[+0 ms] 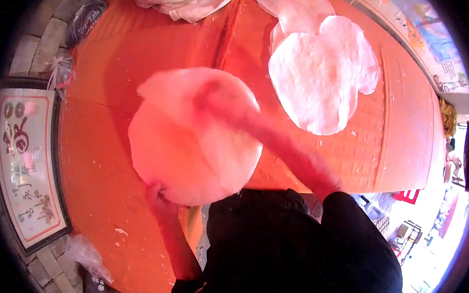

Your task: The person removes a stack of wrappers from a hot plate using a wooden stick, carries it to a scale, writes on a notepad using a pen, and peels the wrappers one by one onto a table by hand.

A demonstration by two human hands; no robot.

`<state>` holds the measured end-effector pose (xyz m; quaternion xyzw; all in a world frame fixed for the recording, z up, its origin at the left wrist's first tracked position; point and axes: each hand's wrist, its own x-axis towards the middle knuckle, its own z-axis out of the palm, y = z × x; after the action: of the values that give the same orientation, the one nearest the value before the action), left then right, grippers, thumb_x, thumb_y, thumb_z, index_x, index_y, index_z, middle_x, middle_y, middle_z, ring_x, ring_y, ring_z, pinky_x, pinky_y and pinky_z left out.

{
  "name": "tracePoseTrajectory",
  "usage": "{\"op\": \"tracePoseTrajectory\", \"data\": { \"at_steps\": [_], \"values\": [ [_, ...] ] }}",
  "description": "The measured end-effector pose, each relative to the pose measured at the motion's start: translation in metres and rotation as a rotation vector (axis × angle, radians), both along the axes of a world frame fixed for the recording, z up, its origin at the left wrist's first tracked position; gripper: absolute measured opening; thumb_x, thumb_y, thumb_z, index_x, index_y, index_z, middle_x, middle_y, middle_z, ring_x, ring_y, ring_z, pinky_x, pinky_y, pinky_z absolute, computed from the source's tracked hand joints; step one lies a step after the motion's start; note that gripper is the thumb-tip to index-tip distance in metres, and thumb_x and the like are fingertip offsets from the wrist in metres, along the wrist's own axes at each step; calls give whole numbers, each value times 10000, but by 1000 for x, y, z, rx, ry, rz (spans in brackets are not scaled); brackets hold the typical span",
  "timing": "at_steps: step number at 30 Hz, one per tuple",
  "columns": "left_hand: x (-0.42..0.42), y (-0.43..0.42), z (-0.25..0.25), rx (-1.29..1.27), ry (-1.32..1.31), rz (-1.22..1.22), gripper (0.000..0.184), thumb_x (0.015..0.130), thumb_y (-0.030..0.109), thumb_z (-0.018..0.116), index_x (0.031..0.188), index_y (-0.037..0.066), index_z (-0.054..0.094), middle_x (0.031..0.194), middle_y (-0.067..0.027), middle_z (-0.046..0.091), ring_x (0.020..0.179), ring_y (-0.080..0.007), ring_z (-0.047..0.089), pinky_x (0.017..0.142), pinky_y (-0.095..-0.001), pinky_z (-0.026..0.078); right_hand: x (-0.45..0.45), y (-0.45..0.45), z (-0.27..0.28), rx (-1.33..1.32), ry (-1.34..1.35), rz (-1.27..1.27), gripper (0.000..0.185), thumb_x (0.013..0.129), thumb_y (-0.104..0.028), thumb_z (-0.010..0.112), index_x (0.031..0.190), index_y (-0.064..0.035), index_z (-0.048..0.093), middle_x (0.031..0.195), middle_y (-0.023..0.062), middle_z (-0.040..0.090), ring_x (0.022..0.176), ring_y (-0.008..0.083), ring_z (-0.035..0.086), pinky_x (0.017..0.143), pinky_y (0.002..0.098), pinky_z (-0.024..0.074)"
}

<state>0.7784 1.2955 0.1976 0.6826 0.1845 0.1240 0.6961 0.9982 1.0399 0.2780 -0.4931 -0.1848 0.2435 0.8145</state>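
Note:
A thin, pale, roughly round sheet (224, 156), perhaps dough or flatbread, is in front of me, tinted pink by the light. My left hand (159, 193) is closed on its near-left edge. Across its upper part reaches my right hand (210, 102), smeared by motion, so its fingers cannot be made out. Part of the sheet looks folded or doubled at the upper left. To the right, several similar sheets (314, 82) overlap one another on the orange-covered table (100, 157).
A bundled pale cloth (182, 2) lies at the table's far edge. Along the left side stand a framed sign with writing (30, 165) and plastic bags (88, 255). Small white scraps (122, 231) dot the cover. A printed poster (429, 34) is at the upper right.

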Motion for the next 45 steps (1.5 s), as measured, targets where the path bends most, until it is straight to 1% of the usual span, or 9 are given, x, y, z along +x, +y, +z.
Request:
{"op": "tracePoseTrajectory", "data": {
  "at_steps": [3,6,9,15,18,21,33,36,45],
  "values": [
    [-6,6,2,-47,1,19,245,841,62,539,1074,-12,539,985,-89,573,837,-221,578,731,-357,496,96,-29,43,-385,99,-70,260,815,-249,692,935,-23,648,845,45,610,767,146,577,640,289,462],
    [-7,6,-1,170,-128,-62,224,833,75,530,1042,-4,541,938,-81,565,800,-226,571,719,-372,491,157,-88,104,-332,-1128,-759,212,811,-153,690,975,-27,646,894,70,647,840,151,607,777,291,488],
    [-6,6,-2,585,-353,-139,205,824,89,520,1010,5,544,890,-74,556,762,-232,563,707,-387,487,172,-176,125,-393,-696,-798,157,825,-183,645,873,-34,649,778,39,599,709,131,559,640,286,440],
    [7,-12,19,-547,66,-7,173,843,83,515,991,0,544,764,-52,548,730,-200,554,733,-366,466,109,-231,19,-1097,-577,-1087,223,824,-255,623,867,-37,607,717,25,559,629,133,522,549,294,400],
    [33,-18,12,979,-514,-240,172,851,54,526,1012,3,556,732,-46,560,733,-172,553,705,-301,457,25,-128,7,-894,-452,-604,409,795,-302,681,1062,-28,537,857,67,596,770,176,562,688,318,436],
    [68,-87,73,-471,19,-15,273,862,42,560,1133,16,530,853,-63,603,764,-139,574,656,-259,469,-46,-36,12,-815,-366,22,652,765,-349,739,1258,-19,468,997,109,633,911,219,603,826,342,472],
    [-2,7,26,-180,161,157,321,942,252,531,1185,41,526,933,-46,596,811,-185,611,665,-283,485,-6,-100,76,-288,179,105,293,877,-111,537,1128,25,601,1088,115,646,896,159,633,771,318,525],
    [-31,19,0,-54,413,270,281,945,276,517,1140,80,570,967,-40,606,799,-169,602,661,-273,466,17,-155,154,-161,-7,-593,287,885,-65,500,1137,39,592,1124,119,635,998,177,610,867,321,500],
    [-37,-7,-11,-393,444,391,255,940,259,519,1064,49,593,930,-28,616,810,-167,592,701,-314,473,293,-184,130,59,-60,58,117,876,-124,534,879,-26,597,793,57,618,759,162,620,694,324,528]
  ]
}}
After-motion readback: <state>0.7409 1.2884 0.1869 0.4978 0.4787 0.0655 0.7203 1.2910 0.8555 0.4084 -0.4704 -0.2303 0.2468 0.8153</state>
